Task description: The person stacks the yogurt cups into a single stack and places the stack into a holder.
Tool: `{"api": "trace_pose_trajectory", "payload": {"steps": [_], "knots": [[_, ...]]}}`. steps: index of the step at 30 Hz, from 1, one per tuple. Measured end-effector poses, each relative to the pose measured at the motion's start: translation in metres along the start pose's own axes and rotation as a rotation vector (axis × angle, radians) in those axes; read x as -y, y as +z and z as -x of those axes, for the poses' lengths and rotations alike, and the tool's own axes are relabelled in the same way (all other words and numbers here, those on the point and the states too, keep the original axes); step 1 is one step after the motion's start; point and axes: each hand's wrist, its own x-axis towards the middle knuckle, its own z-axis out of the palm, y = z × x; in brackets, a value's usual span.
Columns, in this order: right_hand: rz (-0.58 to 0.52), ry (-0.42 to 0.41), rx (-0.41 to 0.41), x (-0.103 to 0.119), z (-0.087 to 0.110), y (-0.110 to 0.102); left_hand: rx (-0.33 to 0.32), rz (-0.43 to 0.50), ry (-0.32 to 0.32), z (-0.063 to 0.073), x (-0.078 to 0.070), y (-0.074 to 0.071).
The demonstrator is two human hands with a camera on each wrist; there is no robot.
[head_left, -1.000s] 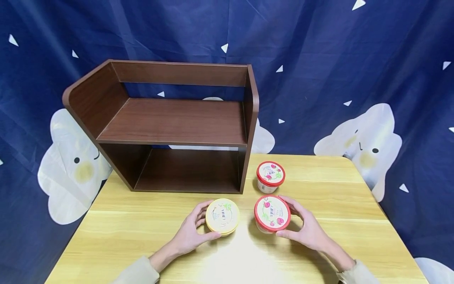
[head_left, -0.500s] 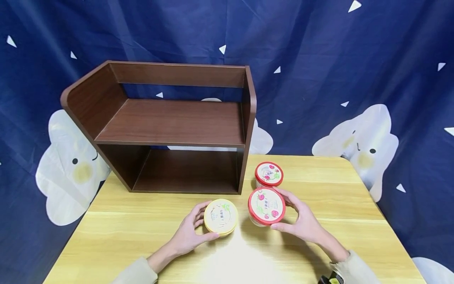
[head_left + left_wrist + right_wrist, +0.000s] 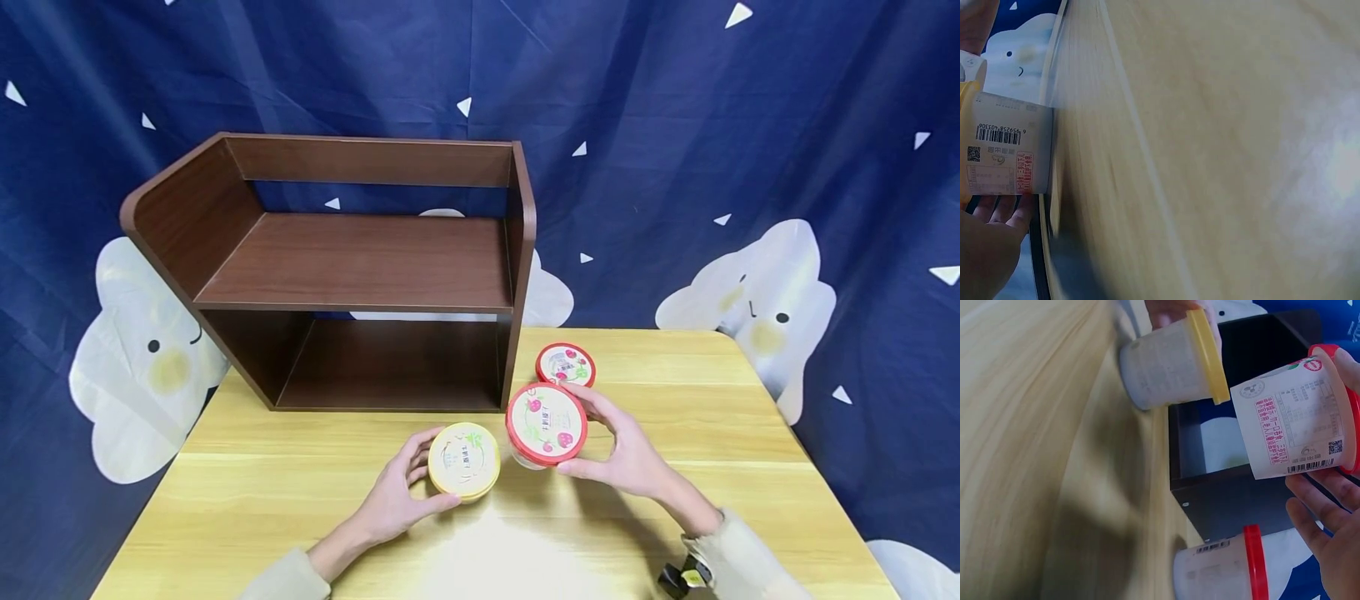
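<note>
My right fingers [image 3: 596, 472] are clasping the nearer red-lidded cup [image 3: 547, 423] above the desk [image 3: 712, 400]; my left fingers [image 3: 435, 505] are gripping the yellow-lidded cup [image 3: 463, 460] beside it. I'm expecting light, squeezable cups, best held high.

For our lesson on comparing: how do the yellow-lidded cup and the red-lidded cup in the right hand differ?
The yellow-lidded cup stands on the table, gripped by the left hand; the red-lidded cup is held above it by the right hand. The yellow-lidded cup is rimmed yellow, the red-lidded cup red with pink fruit printed on top. Both are round with pale sides.
</note>
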Motion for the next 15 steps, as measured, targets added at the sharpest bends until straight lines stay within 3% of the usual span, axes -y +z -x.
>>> {"api": "trace_pose_trajectory", "payload": {"steps": [15], "knots": [[-0.005,-0.021,0.034,0.008,-0.016,0.007,0.004,0.011,0.016,0.0,0.001,0.0]]}}
